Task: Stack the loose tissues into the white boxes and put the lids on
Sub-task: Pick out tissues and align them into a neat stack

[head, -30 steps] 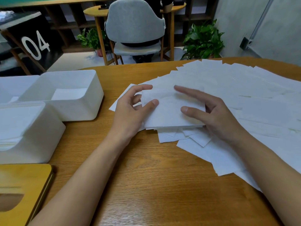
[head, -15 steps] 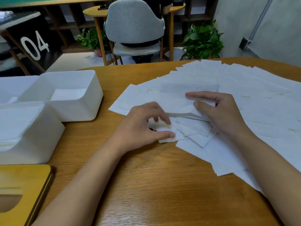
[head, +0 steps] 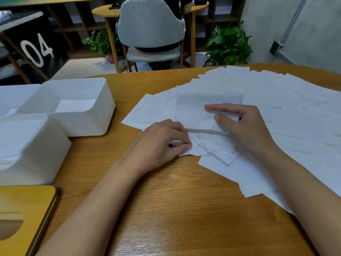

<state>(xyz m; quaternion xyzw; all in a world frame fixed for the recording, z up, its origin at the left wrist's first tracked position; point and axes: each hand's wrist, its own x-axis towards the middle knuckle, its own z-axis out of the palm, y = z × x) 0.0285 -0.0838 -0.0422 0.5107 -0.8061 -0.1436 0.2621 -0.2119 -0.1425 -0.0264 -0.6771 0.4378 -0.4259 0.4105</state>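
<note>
White tissues (head: 287,111) | cropped at right | left hand (head: 160,145) hides pinched corner

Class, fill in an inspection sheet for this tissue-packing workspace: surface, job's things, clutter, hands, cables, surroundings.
Surface: wooden table, tissues over its right side.
Job's things: loose tissues fanned out; tissue stack; far white box holding few tissues; near white box filled; wooden lid front left, off.
Clutter: nothing seen.
Hands: left hand pinches one of the loose tissues; right hand holds the tissue stack.
Cables: nothing seen on the table.
Surroundings: grey chair, potted plants, black sign marked 04.
</note>
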